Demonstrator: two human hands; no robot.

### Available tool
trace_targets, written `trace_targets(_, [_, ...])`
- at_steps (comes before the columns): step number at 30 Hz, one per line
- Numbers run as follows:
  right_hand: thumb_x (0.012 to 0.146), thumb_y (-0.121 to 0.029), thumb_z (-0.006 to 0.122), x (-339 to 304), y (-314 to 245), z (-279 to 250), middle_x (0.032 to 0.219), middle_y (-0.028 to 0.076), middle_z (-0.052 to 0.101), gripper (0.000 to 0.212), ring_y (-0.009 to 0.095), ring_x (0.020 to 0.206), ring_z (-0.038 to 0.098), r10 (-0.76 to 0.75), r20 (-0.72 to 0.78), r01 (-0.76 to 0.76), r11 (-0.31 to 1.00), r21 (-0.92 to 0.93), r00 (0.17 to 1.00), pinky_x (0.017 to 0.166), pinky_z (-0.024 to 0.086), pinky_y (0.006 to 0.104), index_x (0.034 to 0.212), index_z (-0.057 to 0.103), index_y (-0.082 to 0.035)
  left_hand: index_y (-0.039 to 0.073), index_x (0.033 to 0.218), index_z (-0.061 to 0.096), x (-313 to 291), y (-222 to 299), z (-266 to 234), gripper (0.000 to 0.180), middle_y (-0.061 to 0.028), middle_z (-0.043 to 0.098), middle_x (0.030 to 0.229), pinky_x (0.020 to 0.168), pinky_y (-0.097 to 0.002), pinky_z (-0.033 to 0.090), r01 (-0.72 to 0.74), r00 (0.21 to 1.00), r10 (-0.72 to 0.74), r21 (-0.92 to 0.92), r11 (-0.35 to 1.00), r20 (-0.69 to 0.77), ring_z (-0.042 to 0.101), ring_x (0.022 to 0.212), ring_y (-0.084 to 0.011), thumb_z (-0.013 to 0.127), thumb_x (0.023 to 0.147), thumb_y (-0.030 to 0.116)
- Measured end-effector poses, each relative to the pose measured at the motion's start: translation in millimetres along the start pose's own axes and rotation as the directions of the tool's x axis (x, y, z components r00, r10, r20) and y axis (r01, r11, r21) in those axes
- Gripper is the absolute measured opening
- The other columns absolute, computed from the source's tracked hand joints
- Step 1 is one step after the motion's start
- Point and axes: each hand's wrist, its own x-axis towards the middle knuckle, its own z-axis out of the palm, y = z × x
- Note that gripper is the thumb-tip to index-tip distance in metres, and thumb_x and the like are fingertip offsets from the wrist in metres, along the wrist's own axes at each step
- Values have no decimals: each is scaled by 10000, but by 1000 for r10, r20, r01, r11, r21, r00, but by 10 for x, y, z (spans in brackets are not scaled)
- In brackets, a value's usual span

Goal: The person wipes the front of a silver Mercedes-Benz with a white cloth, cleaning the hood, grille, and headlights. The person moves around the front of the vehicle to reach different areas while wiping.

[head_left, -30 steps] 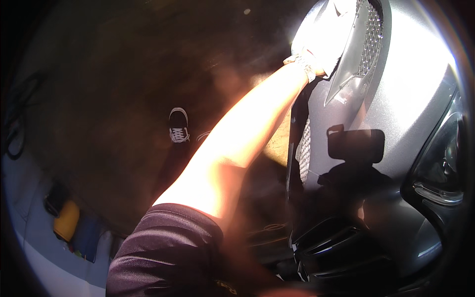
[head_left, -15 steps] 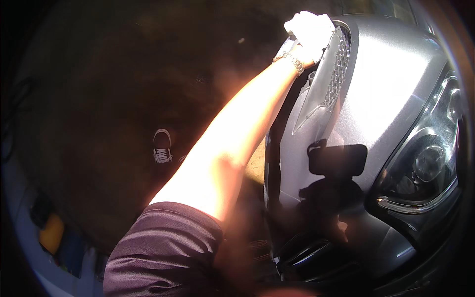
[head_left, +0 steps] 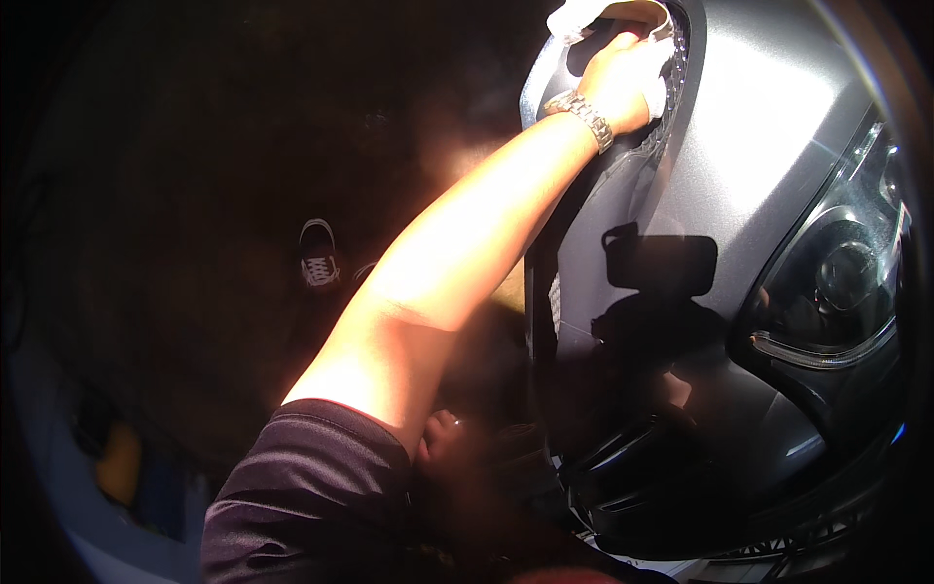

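Observation:
My left arm reaches up and across to a grey car's front panel (head_left: 671, 185). A metal-band watch (head_left: 584, 119) is on its wrist. My left hand (head_left: 619, 83) is closed on a white cloth (head_left: 584, 15) and presses it at the silver mesh grille (head_left: 678, 68), which hand and cloth partly cover. Part of the cloth loops out past the fingers over a shiny rim. Below my left upper arm, in shade, a bit of my right hand (head_left: 440, 438) shows. Most of it is hidden, and what it holds, if anything, does not show.
A headlight (head_left: 844, 277) sits at the right in the car body. The shadow of a head and a boxy device falls on the grey panel. A dark shoe with white laces (head_left: 318, 255) stands on the dark floor. A yellow object (head_left: 119, 462) is at the lower left.
My left hand has turned and shifted lower along the grille, and the cloth has spread into a loop. The car sits higher in view. Part of my right hand has come into sight.

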Motion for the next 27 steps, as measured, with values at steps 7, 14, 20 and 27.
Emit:
trace_targets(7, [821, -184, 724, 39, -44, -64, 976, 112, 611, 159, 336, 925, 635, -31, 98, 42, 993, -112, 995, 830, 512, 466, 938, 672, -89, 33, 1181, 687, -1661, 239, -318, 345, -167, 588, 1352, 945, -388, 541, 245, 969, -175, -552, 797, 177, 640, 1102, -322, 682, 842, 98])
trace_targets(14, [843, -224, 726, 29, -38, 83, 1033, 106, 594, 216, 323, 1005, 624, -50, 174, 81, 980, -180, 984, 876, 503, 462, 1011, 651, -110, 48, 1124, 684, -2538, 184, -764, 425, -200, 599, 1254, 968, -508, 498, 30, 969, 45, -295, 955, 244, 607, 1104, -404, 753, 755, 245])
trace_targets(20, [854, -256, 713, -49, 119, 300, 1068, 116, 598, 245, 318, 1023, 622, -54, 215, 85, 987, -136, 975, 900, 503, 452, 1047, 668, -113, 38, 1106, 690, -1574, 9, -197, 365, -189, 679, 1095, 1071, -520, 426, -152, 975, 191, -283, 947, 115, 614, 1081, -379, 653, 832, 277])
trace_targets(27, [843, -255, 718, -187, 131, 435, 1057, 94, 611, 213, 313, 1012, 629, 75, 100, -62, 990, -123, 992, 892, 499, 464, 1004, 672, -124, 11, 1060, 678, -1286, 181, -260, 298, -240, 694, 1015, 924, -484, 514, 63, 948, 12, -224, 972, 318, 657, 952, -415, 635, 814, 174])
